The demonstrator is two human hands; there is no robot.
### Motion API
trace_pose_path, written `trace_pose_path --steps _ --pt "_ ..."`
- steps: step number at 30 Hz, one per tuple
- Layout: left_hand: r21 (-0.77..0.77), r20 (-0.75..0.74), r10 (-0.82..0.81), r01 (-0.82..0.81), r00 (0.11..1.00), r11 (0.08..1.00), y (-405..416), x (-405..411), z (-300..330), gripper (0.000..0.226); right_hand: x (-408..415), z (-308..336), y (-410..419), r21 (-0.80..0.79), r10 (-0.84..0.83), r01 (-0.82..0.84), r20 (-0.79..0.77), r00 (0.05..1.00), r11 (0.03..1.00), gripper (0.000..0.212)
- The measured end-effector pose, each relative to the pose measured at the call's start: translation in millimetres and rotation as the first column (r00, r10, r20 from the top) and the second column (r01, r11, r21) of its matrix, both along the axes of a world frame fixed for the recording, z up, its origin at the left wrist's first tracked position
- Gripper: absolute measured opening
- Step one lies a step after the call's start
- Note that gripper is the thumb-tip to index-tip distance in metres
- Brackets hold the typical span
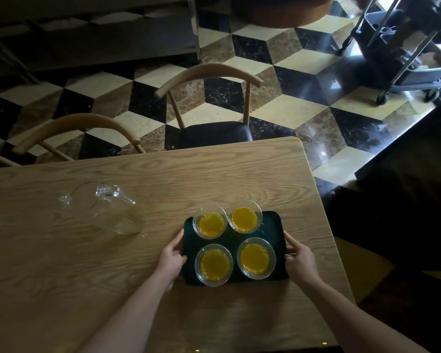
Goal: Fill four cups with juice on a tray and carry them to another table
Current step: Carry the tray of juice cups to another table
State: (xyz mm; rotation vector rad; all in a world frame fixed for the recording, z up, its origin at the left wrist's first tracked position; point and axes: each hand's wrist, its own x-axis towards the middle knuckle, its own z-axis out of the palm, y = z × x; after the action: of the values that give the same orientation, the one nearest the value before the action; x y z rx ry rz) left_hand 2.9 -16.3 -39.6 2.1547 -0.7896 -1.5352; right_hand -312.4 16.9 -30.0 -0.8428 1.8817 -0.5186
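Observation:
A dark green tray (274, 226) lies on the wooden table (87, 263) near its right end. Several clear cups of orange juice stand on it: two at the back (210, 223) (244, 219) and two at the front (214, 264) (255, 258). My left hand (172, 258) grips the tray's left edge. My right hand (299, 261) grips its right edge. The tray rests flat on the table.
A clear glass pitcher (112, 212) with no juice in it stands on the table to the left of the tray. Two wooden chairs (209, 103) (71, 131) sit at the far side. The table's right edge (329, 225) runs close to the tray. A wheeled cart (405, 47) stands at the back right.

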Motion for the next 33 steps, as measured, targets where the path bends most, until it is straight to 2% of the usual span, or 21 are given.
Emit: trace_pose_path --steps 7,16,22,33 --pt "-0.004 -0.139 0.041 -0.042 0.99 0.999 6 -6 13 0.084 -17 19 -3 -0.014 0.03 -0.029 0.052 0.998 0.999 0.076" --pt "-0.068 -0.366 0.041 -0.071 0.93 0.995 -7 -7 74 0.075 -44 81 -16 -0.009 0.025 -0.023 0.186 0.982 1.0 0.073" --pt "-0.162 -0.411 -0.033 -0.037 0.911 0.986 -23 -6 128 0.07 -56 133 -30 -0.072 0.012 0.003 0.213 0.977 0.997 0.074" --pt "-0.369 -0.374 -0.188 0.041 0.908 0.929 -40 -11 230 0.068 -71 243 -46 -0.197 0.077 -0.024 0.27 0.96 0.98 0.067"
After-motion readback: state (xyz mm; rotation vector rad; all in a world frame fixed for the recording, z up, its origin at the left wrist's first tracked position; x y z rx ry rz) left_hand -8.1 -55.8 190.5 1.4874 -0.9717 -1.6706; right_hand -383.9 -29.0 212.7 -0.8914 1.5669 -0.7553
